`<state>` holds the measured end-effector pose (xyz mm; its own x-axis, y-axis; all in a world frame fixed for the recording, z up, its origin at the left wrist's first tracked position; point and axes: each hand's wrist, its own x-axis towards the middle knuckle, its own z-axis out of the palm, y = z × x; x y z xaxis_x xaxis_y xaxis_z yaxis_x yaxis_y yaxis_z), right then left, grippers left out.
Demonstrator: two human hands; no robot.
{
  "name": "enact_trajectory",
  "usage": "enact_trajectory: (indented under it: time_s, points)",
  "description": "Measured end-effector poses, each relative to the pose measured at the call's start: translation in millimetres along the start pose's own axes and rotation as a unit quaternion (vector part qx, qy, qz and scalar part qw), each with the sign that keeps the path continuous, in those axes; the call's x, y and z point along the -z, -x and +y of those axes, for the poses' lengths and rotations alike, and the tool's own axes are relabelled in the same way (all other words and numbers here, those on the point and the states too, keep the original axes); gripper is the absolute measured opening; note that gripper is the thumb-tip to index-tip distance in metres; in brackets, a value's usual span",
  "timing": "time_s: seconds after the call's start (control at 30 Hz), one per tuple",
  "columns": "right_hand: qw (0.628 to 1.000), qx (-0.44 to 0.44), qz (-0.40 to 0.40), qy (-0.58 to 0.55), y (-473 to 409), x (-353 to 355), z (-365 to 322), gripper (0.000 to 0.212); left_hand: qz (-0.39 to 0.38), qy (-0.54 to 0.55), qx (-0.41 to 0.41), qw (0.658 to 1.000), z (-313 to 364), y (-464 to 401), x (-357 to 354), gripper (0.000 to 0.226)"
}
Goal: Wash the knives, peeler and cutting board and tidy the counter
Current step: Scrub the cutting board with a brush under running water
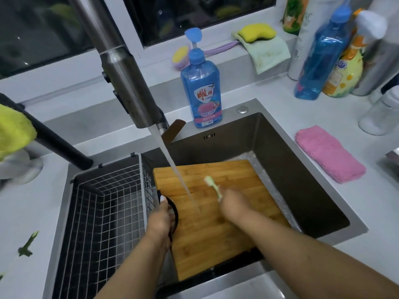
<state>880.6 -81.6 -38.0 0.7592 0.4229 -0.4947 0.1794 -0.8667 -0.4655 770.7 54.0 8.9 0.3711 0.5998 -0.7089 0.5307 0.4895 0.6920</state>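
Cutting board: the bamboo cutting board [218, 221] lies tilted inside the sink [302, 169], its near end propped on the sink's near rim, its far right corner down by the water pooling at the bottom.
Water: a stream from the steel faucet [127, 83] falls onto the middle of the board, between the two hands.
Left hand: the left hand [160, 219] grips the board's left edge at its dark ring handle [174, 212], fingers curled round the edge, thumb on top.
Right hand: the right hand [232, 203] is on the board's upper face, fingers closed round a pale green-handled tool [213, 186] that sticks out toward the far side; it is blurred, so I cannot tell whether it is the peeler or a brush.
Knife: a brown handle [173, 130] pokes up at the sink's far left corner, just behind the faucet head; the blade is hidden.
Basket: a wire basket [108, 201] fills the sink's left part, just beside the board.
Soap: a blue pump bottle [201, 91] stands on the far rim.
Right counter: a folded pink cloth [329, 153] lies beside the sink.
Left counter: green vegetable scraps [28, 244] lie near the front.
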Motion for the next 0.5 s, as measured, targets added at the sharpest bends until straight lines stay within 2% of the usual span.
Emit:
enact_trajectory:
  time_s: [0.07,0.1,0.17,0.27,0.33,0.4,0.5]
  points:
    - [0.997,-0.066,-0.003,0.027,-4,3,21,0.041,-0.007,-0.014,-0.012,1.0,3,8,-2,0.049]
    - [0.997,-0.066,-0.014,0.043,6,2,24,0.04,-0.005,-0.027,-0.022,0.999,5,13,-3,0.058]
    - [0.999,-0.012,-0.031,0.028,33,-5,16,0.04,0.011,-0.038,-0.034,0.999,6,13,-4,0.066]
    - [0.992,0.113,-0.028,-0.052,50,-15,-26,0.047,0.027,-0.037,-0.036,0.998,8,5,-5,0.058]
    - [0.988,0.139,-0.026,-0.06,30,-12,-44,0.047,0.033,-0.024,-0.034,0.999,12,4,-7,0.054]
    - [0.993,0.105,-0.016,-0.049,-9,-3,-44,0.045,0.037,-0.013,-0.021,0.999,15,6,-9,0.051]
    - [1.0,-0.003,-0.007,0.017,-44,16,-16,0.042,0.046,-0.016,-0.006,0.999,18,11,-12,0.048]
